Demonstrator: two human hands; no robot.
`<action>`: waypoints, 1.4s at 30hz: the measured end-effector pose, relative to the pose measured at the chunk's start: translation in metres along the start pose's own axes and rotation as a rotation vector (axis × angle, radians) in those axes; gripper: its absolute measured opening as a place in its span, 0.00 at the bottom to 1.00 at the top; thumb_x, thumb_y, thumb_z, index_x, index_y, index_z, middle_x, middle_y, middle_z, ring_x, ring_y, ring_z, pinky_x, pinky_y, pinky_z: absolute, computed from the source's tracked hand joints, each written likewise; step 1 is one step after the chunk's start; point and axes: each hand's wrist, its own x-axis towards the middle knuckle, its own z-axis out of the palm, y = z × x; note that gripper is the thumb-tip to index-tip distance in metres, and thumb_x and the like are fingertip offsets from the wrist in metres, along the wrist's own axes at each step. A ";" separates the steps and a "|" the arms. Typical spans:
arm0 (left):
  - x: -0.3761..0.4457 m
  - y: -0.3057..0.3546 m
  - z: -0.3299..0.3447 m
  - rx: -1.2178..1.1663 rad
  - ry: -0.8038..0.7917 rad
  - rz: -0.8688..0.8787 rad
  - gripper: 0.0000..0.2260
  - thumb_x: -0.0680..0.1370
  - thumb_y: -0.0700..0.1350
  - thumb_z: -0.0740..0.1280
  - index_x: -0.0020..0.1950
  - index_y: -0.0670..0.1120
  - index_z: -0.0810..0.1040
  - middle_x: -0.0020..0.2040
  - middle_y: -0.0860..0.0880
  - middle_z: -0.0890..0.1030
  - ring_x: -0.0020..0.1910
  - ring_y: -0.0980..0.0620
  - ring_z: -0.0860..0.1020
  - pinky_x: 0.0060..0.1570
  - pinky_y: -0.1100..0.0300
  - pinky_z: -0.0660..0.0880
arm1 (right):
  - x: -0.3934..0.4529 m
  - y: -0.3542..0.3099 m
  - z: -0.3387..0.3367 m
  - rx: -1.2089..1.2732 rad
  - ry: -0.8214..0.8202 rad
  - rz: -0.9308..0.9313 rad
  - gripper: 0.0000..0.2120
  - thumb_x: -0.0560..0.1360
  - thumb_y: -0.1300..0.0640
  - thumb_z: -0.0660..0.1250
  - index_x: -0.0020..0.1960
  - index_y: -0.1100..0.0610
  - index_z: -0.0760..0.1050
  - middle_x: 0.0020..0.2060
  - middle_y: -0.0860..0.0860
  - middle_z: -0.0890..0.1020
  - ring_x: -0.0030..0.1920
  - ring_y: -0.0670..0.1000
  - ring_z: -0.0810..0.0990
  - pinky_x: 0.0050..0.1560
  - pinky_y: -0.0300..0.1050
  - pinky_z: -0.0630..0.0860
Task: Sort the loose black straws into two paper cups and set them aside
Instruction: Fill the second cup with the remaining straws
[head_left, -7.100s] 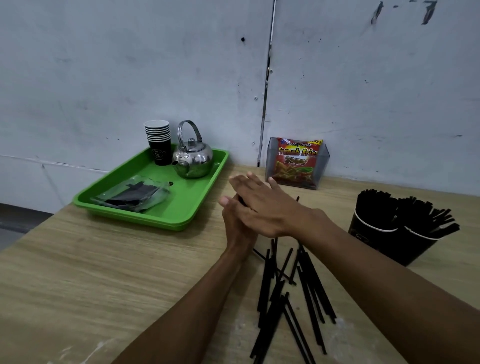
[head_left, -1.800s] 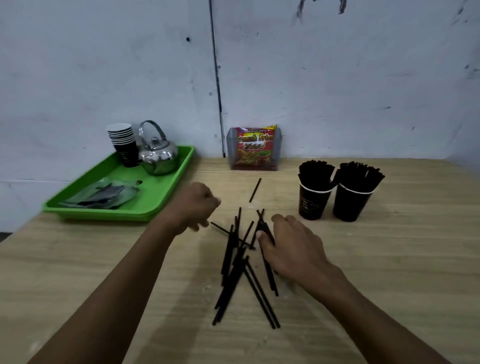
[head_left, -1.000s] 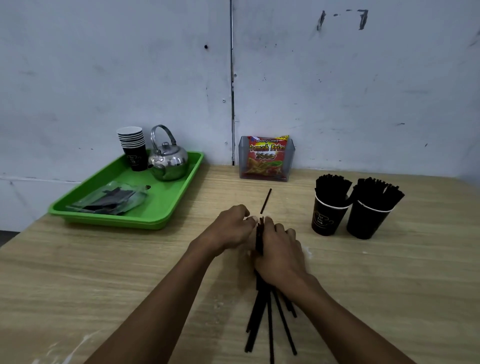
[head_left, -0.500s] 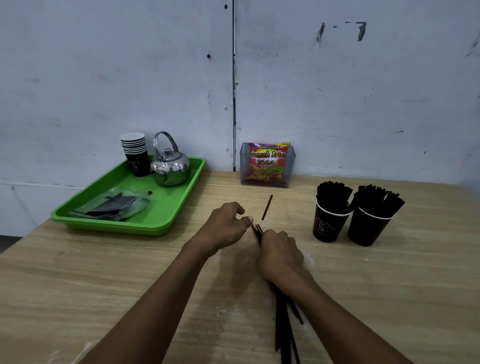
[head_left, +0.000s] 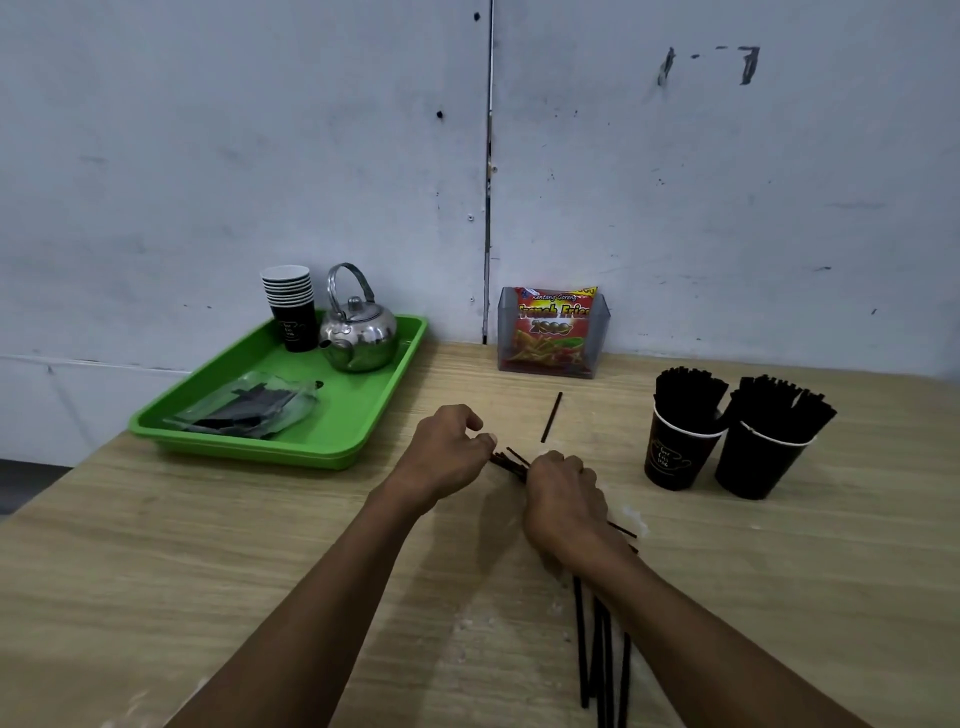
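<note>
Straws (head_left: 597, 649) were scattered mid-counter w/ both hands apart; now gathered into one bundle, right hand (head_left: 563, 501) wrapped round it at frame centre. Bundle's far ends now poke out toward left hand (head_left: 447, 452), whose fingertips pinch at them. Near ends trail to lower edge.

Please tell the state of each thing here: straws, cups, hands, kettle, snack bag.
Straw bundle: gathered, gripped by right hand.
Left hand: fingers at bundle tips.
Single straw: loose on table.
Two paper cups: upright, full.
Kettle: lidded, on tray.
Snack bag: upright in holder.
</note>
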 end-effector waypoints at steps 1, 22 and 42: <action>0.000 -0.001 0.000 -0.003 0.008 -0.004 0.14 0.79 0.48 0.66 0.61 0.42 0.75 0.55 0.38 0.80 0.53 0.41 0.80 0.46 0.53 0.75 | 0.001 0.000 0.001 -0.008 0.007 -0.005 0.21 0.75 0.65 0.64 0.67 0.64 0.66 0.63 0.62 0.71 0.64 0.61 0.70 0.60 0.51 0.71; -0.001 0.002 -0.011 0.020 0.117 0.024 0.09 0.78 0.43 0.65 0.56 0.41 0.78 0.45 0.41 0.83 0.46 0.43 0.83 0.48 0.46 0.80 | 0.024 0.019 -0.010 0.070 0.124 -0.279 0.19 0.76 0.69 0.62 0.66 0.64 0.66 0.60 0.61 0.71 0.58 0.60 0.74 0.53 0.49 0.73; -0.008 0.001 0.012 -0.312 0.045 -0.037 0.11 0.76 0.35 0.60 0.54 0.45 0.79 0.46 0.44 0.82 0.40 0.49 0.83 0.37 0.55 0.76 | 0.053 0.029 -0.021 1.393 0.300 -0.394 0.05 0.84 0.55 0.57 0.49 0.53 0.69 0.30 0.49 0.64 0.29 0.47 0.63 0.30 0.43 0.64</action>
